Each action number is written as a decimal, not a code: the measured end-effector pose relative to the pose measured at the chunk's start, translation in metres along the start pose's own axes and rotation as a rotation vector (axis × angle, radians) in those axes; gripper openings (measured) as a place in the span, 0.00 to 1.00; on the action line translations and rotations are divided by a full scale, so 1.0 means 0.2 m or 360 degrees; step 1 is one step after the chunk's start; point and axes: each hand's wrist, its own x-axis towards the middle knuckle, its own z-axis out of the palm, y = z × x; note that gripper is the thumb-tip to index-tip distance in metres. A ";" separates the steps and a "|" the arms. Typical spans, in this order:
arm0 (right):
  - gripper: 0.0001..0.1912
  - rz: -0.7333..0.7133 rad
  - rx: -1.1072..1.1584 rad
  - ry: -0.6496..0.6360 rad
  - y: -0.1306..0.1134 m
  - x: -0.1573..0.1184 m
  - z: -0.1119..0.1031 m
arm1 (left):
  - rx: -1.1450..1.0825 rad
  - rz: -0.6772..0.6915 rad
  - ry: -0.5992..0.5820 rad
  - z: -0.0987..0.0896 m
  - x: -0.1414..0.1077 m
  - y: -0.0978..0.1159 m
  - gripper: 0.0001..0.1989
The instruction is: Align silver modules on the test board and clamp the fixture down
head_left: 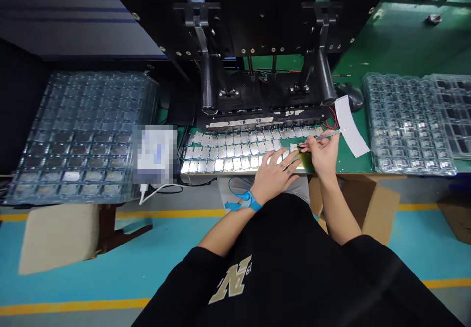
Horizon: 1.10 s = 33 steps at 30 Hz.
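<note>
Rows of small silver circuit modules (228, 151), each with a yellow dot, lie along the front of the green bench. My left hand (274, 174), with a blue wrist strap (250, 201), rests over the right end of the front rows, palm down and fingers spread. In my right hand (326, 155) a slim pair of tweezers (326, 136) is pinched, its tip pointing left. Both hands meet near a module (294, 148) at the right end of the middle row; my fingers partly hide it.
A black test fixture (259, 27) with two handles stands behind the rows. Clear trays of modules are stacked at left (84, 135) and right (410, 125). A white paper strip (351, 130) and a mouse (349, 97) lie right. Below are a cardboard box (380, 209) and a stool (61, 236).
</note>
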 end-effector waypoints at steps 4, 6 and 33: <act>0.29 0.0030 -0.0041 -0.0008 -0.01 0.00 0.00 | -0.0002 -0.0021 -0.0055 0.00 0.00 0.00 0.22; 0.29 0.0035 -0.0050 -0.0011 -0.01 0.00 0.00 | -0.0014 -0.0029 -0.0069 0.00 0.00 0.00 0.22; 0.29 0.0025 -0.0065 -0.0033 0.02 0.01 -0.01 | -0.0023 -0.0015 -0.0034 0.00 0.00 0.00 0.21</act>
